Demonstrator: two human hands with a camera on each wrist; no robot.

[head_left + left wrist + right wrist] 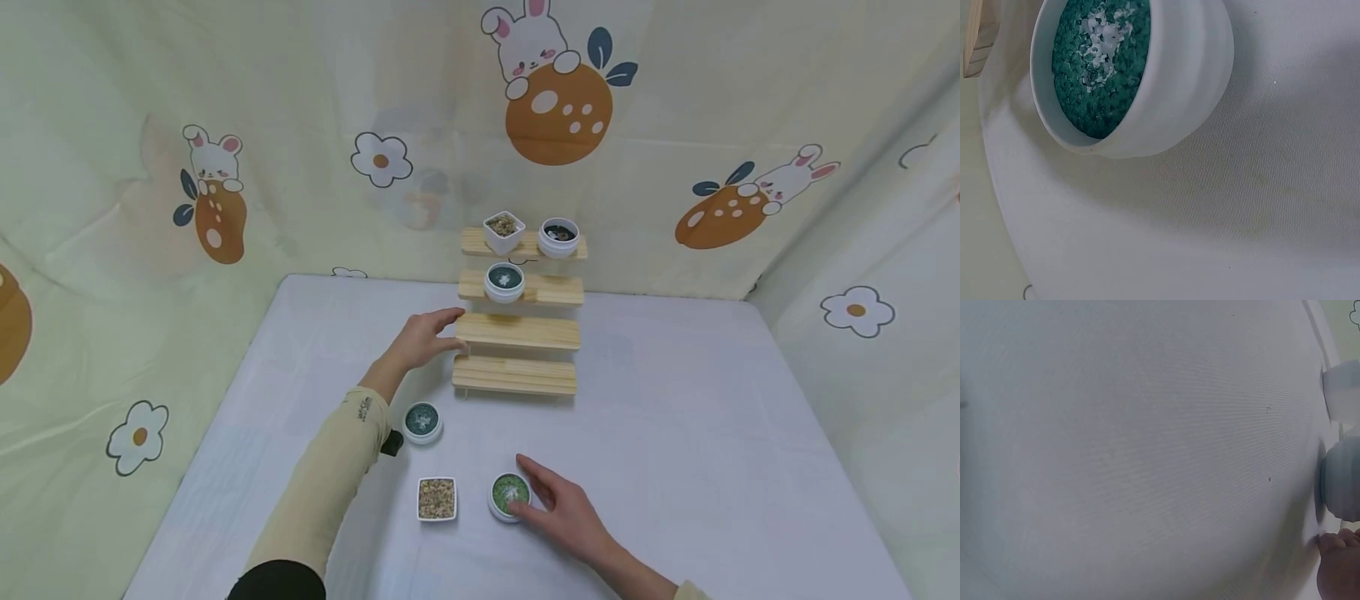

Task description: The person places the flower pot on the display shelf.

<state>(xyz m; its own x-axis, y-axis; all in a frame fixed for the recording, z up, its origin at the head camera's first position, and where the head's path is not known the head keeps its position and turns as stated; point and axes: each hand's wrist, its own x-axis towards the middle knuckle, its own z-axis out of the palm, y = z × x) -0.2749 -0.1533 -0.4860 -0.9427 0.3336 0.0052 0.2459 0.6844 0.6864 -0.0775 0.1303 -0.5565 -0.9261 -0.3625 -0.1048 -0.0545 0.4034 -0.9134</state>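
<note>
My left hand (pixel 427 336) is at the left end of the wooden tiered stand (pixel 517 332), finger and thumb either side of its third plank from the top. By my right hand (pixel 566 510) is a round white pot of green granules (pixel 512 492); the thumb overlaps its near rim, while the fingers stand spread beyond its right side. Under my left forearm, a round white pot of teal granules (pixel 422 421) sits on the table, large in the left wrist view (pixel 1191 75). A square white pot of tan gravel (pixel 437 498) lies between the forearm and the green one.
On the top plank are another square gravel pot (pixel 503 232) and a round dark-filled pot (pixel 558 238). A teal-filled pot (pixel 504 282) sits one plank lower. A white cloth covers the table (pixel 675 417); printed curtains (pixel 315 192) hang behind and at the sides.
</note>
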